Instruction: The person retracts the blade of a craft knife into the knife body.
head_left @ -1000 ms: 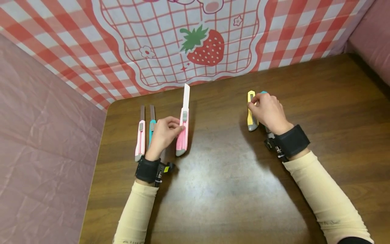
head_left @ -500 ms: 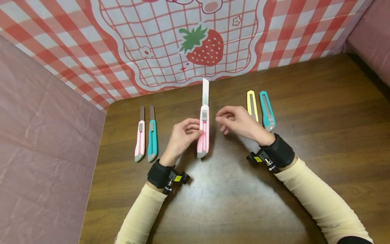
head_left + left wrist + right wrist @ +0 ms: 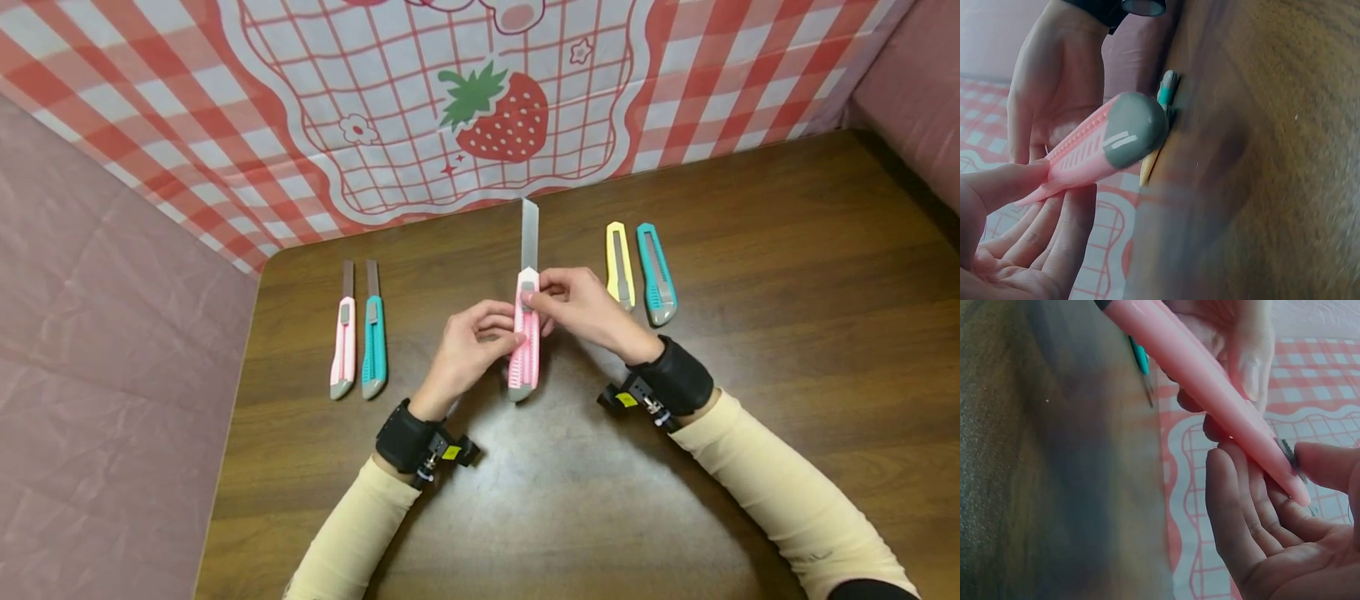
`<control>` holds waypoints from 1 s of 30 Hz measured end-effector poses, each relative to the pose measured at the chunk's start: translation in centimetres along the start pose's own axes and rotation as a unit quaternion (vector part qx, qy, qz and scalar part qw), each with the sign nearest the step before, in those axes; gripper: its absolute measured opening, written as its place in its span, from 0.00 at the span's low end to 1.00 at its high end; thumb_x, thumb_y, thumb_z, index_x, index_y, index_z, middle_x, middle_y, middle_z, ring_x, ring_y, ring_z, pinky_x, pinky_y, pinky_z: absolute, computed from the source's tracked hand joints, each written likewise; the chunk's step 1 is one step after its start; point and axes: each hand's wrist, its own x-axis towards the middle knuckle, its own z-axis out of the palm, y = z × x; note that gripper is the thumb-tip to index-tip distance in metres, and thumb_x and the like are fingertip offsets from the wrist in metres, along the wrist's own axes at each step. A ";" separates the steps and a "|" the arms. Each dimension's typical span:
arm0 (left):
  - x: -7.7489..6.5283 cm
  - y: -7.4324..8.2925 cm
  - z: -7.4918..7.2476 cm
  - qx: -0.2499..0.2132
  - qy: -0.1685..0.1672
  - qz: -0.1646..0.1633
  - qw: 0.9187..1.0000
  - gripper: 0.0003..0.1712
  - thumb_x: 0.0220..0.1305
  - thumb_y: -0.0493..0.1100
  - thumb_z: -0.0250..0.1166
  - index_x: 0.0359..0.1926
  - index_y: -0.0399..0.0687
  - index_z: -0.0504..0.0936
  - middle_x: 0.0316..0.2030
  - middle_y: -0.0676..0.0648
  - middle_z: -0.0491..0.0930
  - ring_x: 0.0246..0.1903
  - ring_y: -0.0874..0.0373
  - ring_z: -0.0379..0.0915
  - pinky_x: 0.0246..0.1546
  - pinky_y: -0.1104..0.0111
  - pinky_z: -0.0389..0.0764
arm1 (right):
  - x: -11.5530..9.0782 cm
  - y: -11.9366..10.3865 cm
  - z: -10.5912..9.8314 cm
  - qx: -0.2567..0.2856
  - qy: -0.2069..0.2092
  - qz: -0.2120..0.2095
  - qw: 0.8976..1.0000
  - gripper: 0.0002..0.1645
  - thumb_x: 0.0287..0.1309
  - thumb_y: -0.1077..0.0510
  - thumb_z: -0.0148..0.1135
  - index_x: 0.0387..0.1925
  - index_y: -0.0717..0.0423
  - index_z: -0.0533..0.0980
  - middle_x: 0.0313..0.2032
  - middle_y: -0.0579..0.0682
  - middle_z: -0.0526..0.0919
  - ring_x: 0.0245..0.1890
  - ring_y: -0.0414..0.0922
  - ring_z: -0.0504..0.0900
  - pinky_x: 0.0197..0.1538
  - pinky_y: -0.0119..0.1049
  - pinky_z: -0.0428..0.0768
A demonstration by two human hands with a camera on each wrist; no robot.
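Between both hands, a pink utility knife (image 3: 524,358) is held up off the table with its blade extended away from me. My left hand (image 3: 471,350) pinches the lower body of its handle between thumb and fingers. Higher up, my right hand (image 3: 588,308) grips the same knife, its thumb on the grey slider (image 3: 1287,456) and its fingers behind the handle. In the left wrist view the knife's grey end cap (image 3: 1138,128) faces the camera.
Left on the wooden table (image 3: 300,492) lie a pink knife (image 3: 344,350) and a teal knife (image 3: 374,350), blades out. To the right lie a yellow knife (image 3: 618,262) and a teal knife (image 3: 657,283), blades in. A checked cloth (image 3: 405,108) stands behind.
My left hand has carried the pink knife rightward to the middle. The right hand has left the yellow and teal knives, moved left and taken hold of the pink knife at its slider.
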 end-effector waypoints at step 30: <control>0.8 -4.6 1.7 -0.064 -0.141 -0.074 0.985 0.15 0.56 0.32 0.64 0.45 0.29 0.76 0.40 0.29 0.81 0.31 0.56 0.82 0.38 0.58 0.85 | -1.4 -3.0 -1.3 -0.068 0.137 -0.029 0.988 0.15 0.65 0.59 0.50 0.32 0.67 0.76 0.23 0.63 0.77 0.19 0.54 0.77 0.20 0.31 0.78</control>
